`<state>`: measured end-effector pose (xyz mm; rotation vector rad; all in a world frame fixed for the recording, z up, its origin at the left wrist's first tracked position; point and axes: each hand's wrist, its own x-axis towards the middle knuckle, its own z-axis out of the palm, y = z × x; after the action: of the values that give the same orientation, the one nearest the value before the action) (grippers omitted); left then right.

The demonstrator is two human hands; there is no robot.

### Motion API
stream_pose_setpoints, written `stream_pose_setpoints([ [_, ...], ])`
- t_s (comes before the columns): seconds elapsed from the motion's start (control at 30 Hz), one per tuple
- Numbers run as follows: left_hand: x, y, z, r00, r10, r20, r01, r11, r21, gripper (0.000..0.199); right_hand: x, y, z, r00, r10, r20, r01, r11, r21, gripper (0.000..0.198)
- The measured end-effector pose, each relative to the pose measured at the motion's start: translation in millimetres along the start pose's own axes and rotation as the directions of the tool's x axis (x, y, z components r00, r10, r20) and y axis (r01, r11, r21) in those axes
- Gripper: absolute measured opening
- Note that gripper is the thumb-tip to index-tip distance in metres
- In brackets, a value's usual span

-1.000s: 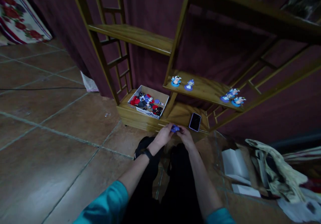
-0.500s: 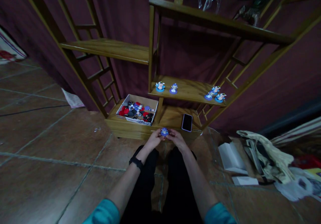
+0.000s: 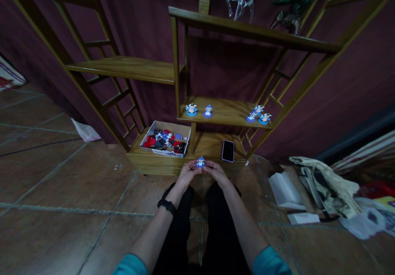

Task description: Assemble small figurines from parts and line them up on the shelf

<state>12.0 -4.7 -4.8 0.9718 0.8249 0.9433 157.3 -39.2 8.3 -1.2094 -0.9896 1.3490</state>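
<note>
The left hand (image 3: pixel 189 171) and the right hand (image 3: pixel 215 170) hold together one small purple figure (image 3: pixel 200 162), upright, in front of the open box (image 3: pixel 180 129) and to its right; the grip of both is narrow around its base. I judge the work to be only partly done: five figures (image 3: pixel 208 111) already stand on the shelf (image 3: pixel 228 109), above and right of the box, while many pieces (image 3: pixel 159 144) (too mixed for counting) lie inside it. Right of the box, beyond a post (image 3: pixel 192 140), lies a phone (image 3: pixel 228 151), which may be slightly in the way.
</note>
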Motion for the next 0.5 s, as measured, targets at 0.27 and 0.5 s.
stream_pose_setpoints([
  [0.27, 4.7, -0.5, -3.1, 0.998, 0.037, -0.045, -0.033, 0.995, 0.091, 0.042, 3.3, 3.7, -5.0, 1.0, 0.028, -0.002, -0.028, 0.999, 0.025, 0.045],
  [0.5, 0.1, 5.9, -2.0, 0.997, 0.053, -0.051, -0.048, 0.995, 0.083, 0.04, -1.3, -2.5, -4.3, 0.999, 0.023, 0.025, -0.024, 0.999, 0.035, 0.043],
])
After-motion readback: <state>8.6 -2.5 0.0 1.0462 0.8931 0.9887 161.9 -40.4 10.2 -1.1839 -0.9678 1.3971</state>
